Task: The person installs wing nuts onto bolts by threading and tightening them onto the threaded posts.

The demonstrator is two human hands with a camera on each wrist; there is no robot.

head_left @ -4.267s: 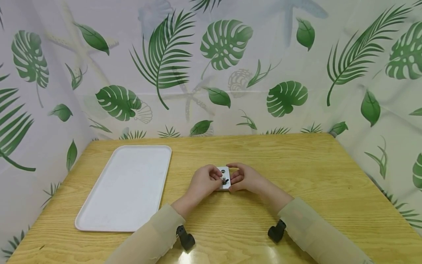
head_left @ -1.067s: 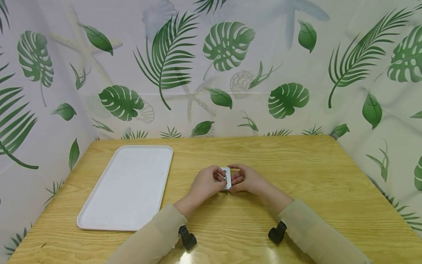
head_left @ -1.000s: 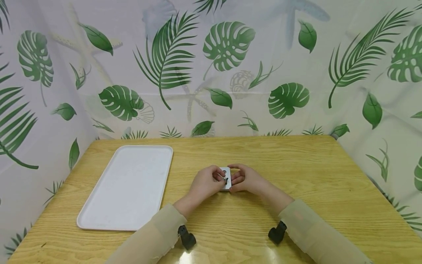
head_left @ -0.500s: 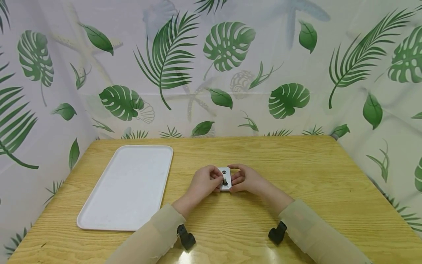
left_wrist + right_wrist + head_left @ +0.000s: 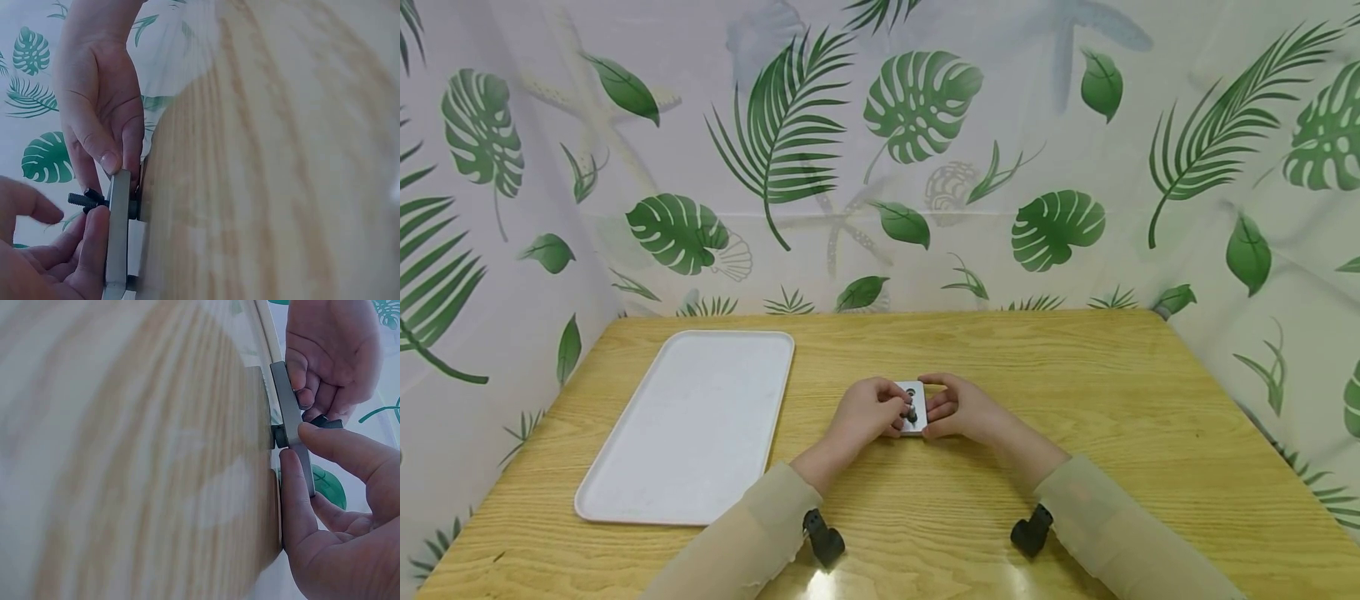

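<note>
A small silver metal plate (image 5: 919, 402) with a round hole near its far end is held between both hands on the table. A bolt (image 5: 77, 199) passes up through it, threaded end showing, and a black wing nut (image 5: 92, 195) sits on the thread close above the plate. My left hand (image 5: 863, 413) has its fingertips at the wing nut, one finger lifted off to the side. My right hand (image 5: 968, 408) pinches the plate's right side, thumb at the near corner and index finger at the far one. Dark round ends (image 5: 134, 210) stick out beneath the plate.
To the left on the wooden table (image 5: 1075, 367) lies a white tray (image 5: 685, 425). A leaf-printed cloth (image 5: 955, 250) hangs behind and along both sides. Each sleeve carries a black wrist camera (image 5: 824, 542).
My left fingers have shifted round the bolt, covering it about a second ago and now leaving it in sight. The wing nut's wings point differently. My right hand and the plate have stayed put.
</note>
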